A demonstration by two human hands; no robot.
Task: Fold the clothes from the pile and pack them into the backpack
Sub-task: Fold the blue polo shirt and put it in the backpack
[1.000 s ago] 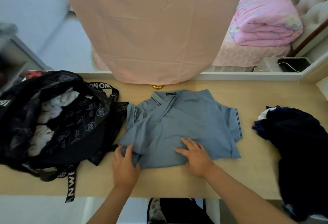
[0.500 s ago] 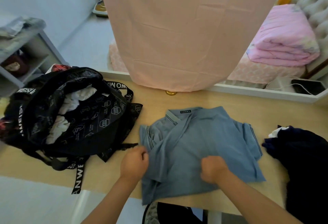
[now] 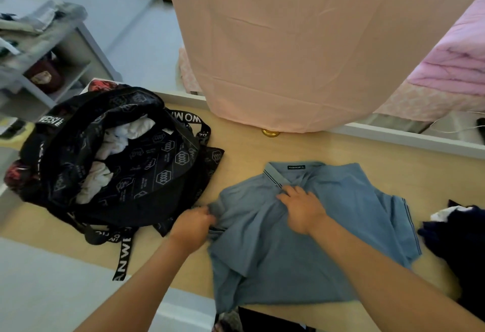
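1. Shirt (image 3: 301,247): a blue polo lying partly folded on the table (image 3: 241,147), between the backpack (image 3: 147,174) and the dark pile of clothes (image 3: 456,239). Its lower hem hangs over the near edge.
2. Left hand (image 3: 193,226): fingers curled round the folded left sleeve of the shirt, just beside the backpack.
3. Right hand (image 3: 301,208): set on the chest just below the collar (image 3: 275,178), fingers bent onto the cloth. Whether it pinches or only presses cannot be told.
4. Backpack: black, lying on the left of the table with its mouth open and white clothes (image 3: 126,137) already inside.
5. Handling (judged): the shirt is probably light, soft and limp, with no shape of its own. Lifted by one point, it would likely sag and lose its folds. It is better taken at both ends of a fold line, or carried on flat hands from beneath. The collar looks the firmest part and should serve as the guide for squaring the fold.
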